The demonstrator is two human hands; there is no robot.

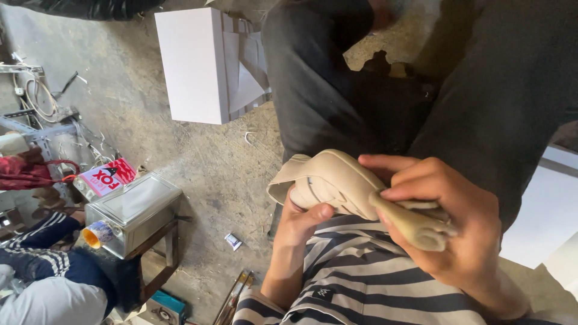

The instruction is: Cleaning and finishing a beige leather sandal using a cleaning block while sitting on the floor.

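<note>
Over the lap, low in the view, a beige shoe upper [328, 180] is clasped by 2 hands. The left hand [301, 225] has its grip closed on the edge at 7 o'clock, thumb on top. The right hand [448, 222], at 4 o'clock, clenches a beige roll [412, 227] against it. A metal tin [129, 210] lies at 9 o'clock, a white box [192, 63] at 11 o'clock.

The beige leather shoe upper [328, 180] hid most fingers of the left hand [298, 225]; only the thumb showed. The right hand [448, 222] covered part of the rolled tan cloth [415, 225]. The white rectangular cardboard box [542, 210] was cut by the right edge
</note>
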